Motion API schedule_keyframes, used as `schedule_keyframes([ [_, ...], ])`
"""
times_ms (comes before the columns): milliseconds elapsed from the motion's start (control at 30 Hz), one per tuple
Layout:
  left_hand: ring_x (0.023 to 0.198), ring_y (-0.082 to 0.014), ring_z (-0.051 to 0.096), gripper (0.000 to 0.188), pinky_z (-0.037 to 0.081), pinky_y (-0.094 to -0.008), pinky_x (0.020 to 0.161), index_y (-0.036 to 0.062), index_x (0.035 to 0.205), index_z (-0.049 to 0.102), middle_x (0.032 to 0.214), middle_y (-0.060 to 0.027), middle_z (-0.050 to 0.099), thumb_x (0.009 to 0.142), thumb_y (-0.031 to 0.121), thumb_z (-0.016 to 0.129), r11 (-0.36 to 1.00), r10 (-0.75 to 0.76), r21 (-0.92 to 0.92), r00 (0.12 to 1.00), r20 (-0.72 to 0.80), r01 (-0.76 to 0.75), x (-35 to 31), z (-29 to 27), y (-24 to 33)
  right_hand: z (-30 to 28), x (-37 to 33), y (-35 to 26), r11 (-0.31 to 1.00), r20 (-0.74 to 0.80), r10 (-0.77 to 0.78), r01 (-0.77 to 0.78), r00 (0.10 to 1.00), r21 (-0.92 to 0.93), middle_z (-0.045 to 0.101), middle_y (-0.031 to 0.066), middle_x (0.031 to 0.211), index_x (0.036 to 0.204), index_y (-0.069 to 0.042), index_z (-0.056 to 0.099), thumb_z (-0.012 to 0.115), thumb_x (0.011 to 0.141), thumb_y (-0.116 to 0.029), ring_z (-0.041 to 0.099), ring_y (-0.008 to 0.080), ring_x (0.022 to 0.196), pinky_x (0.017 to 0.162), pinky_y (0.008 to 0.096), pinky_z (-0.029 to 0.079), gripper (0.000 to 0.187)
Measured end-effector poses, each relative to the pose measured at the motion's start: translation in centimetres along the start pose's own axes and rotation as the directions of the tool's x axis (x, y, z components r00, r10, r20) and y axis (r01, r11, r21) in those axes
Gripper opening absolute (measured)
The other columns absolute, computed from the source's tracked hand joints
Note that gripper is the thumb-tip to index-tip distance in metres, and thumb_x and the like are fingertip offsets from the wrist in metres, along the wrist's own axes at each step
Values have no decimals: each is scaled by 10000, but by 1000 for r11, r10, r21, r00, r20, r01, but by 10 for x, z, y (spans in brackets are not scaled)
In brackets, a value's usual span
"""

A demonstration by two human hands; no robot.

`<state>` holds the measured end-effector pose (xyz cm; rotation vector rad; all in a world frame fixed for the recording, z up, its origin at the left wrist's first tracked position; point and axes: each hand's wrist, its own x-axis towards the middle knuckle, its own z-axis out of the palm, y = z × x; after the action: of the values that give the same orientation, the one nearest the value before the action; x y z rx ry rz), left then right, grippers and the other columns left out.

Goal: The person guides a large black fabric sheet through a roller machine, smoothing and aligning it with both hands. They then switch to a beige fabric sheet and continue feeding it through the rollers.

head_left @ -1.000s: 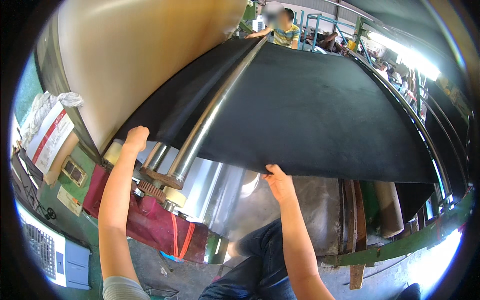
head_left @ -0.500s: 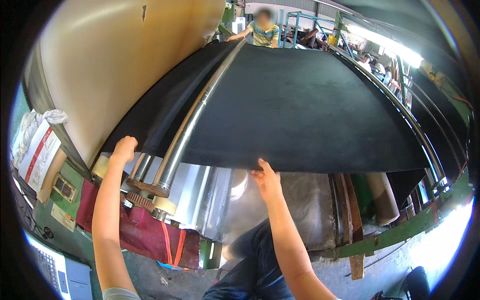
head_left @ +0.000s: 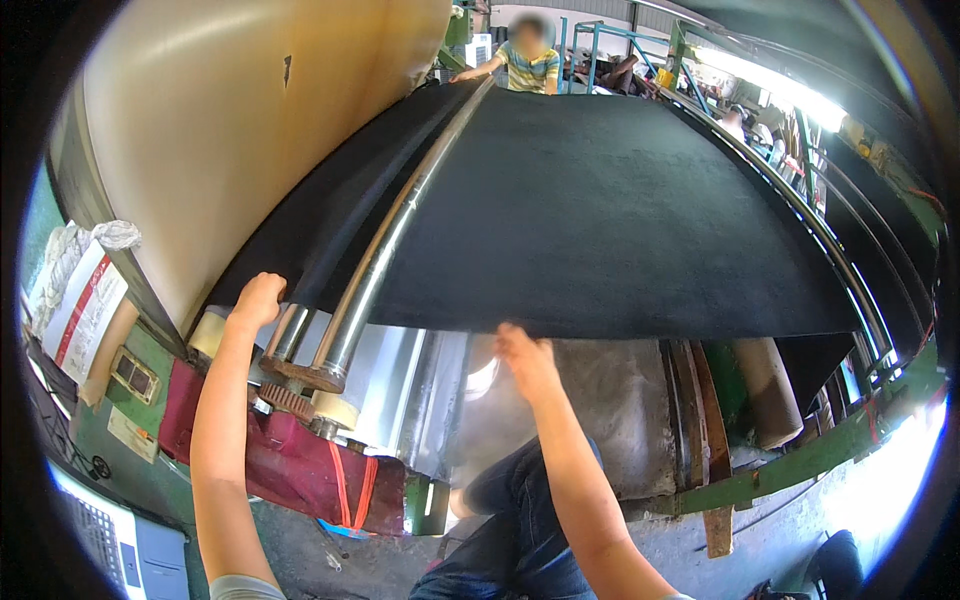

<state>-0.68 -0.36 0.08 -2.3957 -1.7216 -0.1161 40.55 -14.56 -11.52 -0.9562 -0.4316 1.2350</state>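
Note:
A wide black sheet, rubber or fabric by its look, stretches away from me under a shiny metal roller bar. At the near left corner my left hand is closed on the sheet's edge, close to the large tan drum. My right hand is at the sheet's near edge, right of the roller bar. Its fingers are smeared by motion, so I cannot tell whether they hold the edge. At the far edge another person in a striped shirt has a hand near the roller's far end.
Below the sheet are a toothed gear, a maroon cloth with red straps and a pale roll. A long rail borders the sheet on the right. A green frame beam crosses at lower right.
My right hand has shifted slightly left, and its thumb no longer lies plainly on the sheet. My left hand stays at the corner. The drum's dark mark sits lower.

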Motion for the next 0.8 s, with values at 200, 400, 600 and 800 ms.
schedule_keyframes([
  [200, 905, -372, 623, 156, 516, -423, 781, -4, 773, 653, 907, -222, 640, 656, -90, 599, 955, -154, 256, 988, 3, 148, 0, 8, -15, -17, 7, -4, 993, -47, 23, -18, 999, 118, 600, 78, 830, 907, -12, 562, 672, 770, -19, 562, 170, 686, 644, 325, 482, 176],
  [400, 999, -369, 573, 251, 489, -432, 828, -14, 883, 586, 979, -194, 607, 646, -97, 593, 995, -72, 67, 994, -79, 78, 1, 2, 1, -11, 6, 12, 989, 127, 46, -26, 991, -148, 605, 50, 802, 799, -47, 609, 667, 777, -18, 555, 149, 696, 649, 300, 459, 68],
  [600, 847, -401, 605, 165, 481, -434, 705, -23, 729, 605, 822, -228, 622, 603, -111, 547, 996, 8, -94, 999, -51, -12, 4, -2, 7, -11, 11, 4, 989, -35, 4, 1, 999, 145, 573, 46, 754, 821, -66, 592, 685, 806, -170, 535, 137, 667, 608, 303, 437, 140],
  [800, 852, -383, 630, 149, 509, -431, 716, -10, 750, 654, 830, -235, 635, 639, -77, 580, 978, -100, 188, 994, 47, 90, -1, 6, -17, -21, 12, -3, 984, -160, 73, -46, 984, 170, 525, 41, 709, 832, -80, 552, 639, 774, -146, 470, 153, 592, 583, 296, 419, 124],
])
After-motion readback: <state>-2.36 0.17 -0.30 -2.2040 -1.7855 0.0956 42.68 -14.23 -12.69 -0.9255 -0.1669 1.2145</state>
